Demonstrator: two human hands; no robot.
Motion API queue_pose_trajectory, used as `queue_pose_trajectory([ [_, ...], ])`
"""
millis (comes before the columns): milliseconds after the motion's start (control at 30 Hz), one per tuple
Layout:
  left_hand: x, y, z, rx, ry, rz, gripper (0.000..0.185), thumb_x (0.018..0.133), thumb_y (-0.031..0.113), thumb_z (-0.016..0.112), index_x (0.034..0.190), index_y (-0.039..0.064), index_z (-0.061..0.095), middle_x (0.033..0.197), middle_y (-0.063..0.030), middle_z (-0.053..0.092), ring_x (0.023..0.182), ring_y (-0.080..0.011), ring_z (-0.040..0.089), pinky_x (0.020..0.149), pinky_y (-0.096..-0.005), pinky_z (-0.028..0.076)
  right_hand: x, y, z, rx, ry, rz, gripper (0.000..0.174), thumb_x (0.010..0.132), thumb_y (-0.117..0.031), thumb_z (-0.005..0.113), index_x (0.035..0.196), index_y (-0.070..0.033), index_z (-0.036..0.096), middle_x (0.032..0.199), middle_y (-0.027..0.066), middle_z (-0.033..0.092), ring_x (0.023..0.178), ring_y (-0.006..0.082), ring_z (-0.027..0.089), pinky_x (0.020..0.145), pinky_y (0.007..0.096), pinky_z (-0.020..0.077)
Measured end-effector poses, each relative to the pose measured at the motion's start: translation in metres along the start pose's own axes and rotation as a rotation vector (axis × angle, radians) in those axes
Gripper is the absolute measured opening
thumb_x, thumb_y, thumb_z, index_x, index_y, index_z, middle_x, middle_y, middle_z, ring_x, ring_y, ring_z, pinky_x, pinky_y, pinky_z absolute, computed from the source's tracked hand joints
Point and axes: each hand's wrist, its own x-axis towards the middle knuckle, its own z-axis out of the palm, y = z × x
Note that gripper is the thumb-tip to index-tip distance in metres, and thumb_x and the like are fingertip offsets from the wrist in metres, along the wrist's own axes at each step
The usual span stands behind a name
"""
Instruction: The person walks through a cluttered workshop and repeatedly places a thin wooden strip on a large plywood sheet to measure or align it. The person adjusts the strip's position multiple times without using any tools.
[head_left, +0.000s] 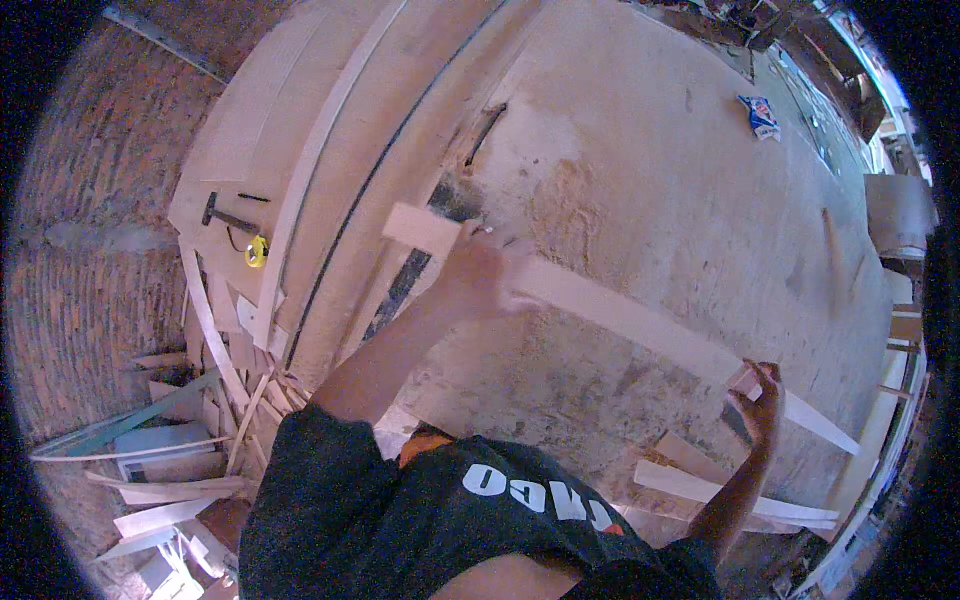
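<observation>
A long, pale wooden board (630, 307) lies slantwise across the worn work table in front of me. My left hand (487, 270) is over the board near its far left end and is blurred by movement. The blur hides whether its fingers grip the wood. Toward the other end, my right hand (761, 401) has its thumb and fingers around a small pale block (746, 381), apparently wood, against the board. Beyond that hand the board tapers off toward the table's right side.
A hammer (229, 217) and a yellow tape measure (256, 251) lie at the left. A long wooden strip (322, 135) runs beside a dark gap. Offcuts (172, 487) pile up at lower left; more strips (727, 495) lie at lower right. A blue-white packet (761, 118) sits far right.
</observation>
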Motion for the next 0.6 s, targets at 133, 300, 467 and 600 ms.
queue_pose_trajectory([
  [133,-0.065,-0.022,-0.024,-0.115,-0.045,-0.084,0.069,0.069,0.060,0.085,0.117,0.012,0.069,0.114,-0.0152,0.065,0.111,-0.0331,0.063,0.094,-0.0536,0.046,-0.029,-0.034,0.006,-0.099,0.026,-0.071,0.062,0.063,-0.016,0.091,0.123,-0.017,0.074,0.122,0.0110,0.064,0.116,0.0342,0.061,0.100,0.0448,0.0518],
  [300,-0.121,-0.009,-0.082,0.015,-0.255,-0.163,0.056,0.066,0.042,0.091,0.105,0.011,0.066,0.103,-0.0141,0.066,0.102,-0.0361,0.064,0.088,-0.0513,0.047,-0.061,-0.096,-0.005,-0.091,0.071,-0.118,0.067,0.057,-0.012,0.093,0.122,-0.015,0.075,0.118,0.0119,0.067,0.113,0.0348,0.064,0.097,0.0455,0.0509],
  [467,-0.184,-0.032,-0.125,0.017,-0.104,-0.216,0.049,0.064,0.034,0.091,0.099,0.010,0.066,0.095,-0.0121,0.065,0.097,-0.0345,0.064,0.086,-0.0489,0.045,-0.081,-0.169,-0.007,-0.170,0.030,-0.177,0.061,0.063,-0.022,0.094,0.120,-0.020,0.075,0.120,0.0099,0.065,0.119,0.0348,0.060,0.103,0.0463,0.0489],
  [600,-0.249,-0.070,-0.148,-0.020,-0.115,-0.335,0.046,0.061,0.032,0.091,0.093,0.010,0.067,0.091,-0.0107,0.066,0.091,-0.0334,0.064,0.084,-0.0462,0.046,-0.077,-0.230,0.000,-0.102,-0.005,-0.331,0.060,0.060,-0.025,0.095,0.116,-0.016,0.074,0.119,0.0094,0.064,0.119,0.0349,0.058,0.105,0.0467,0.0460],
])
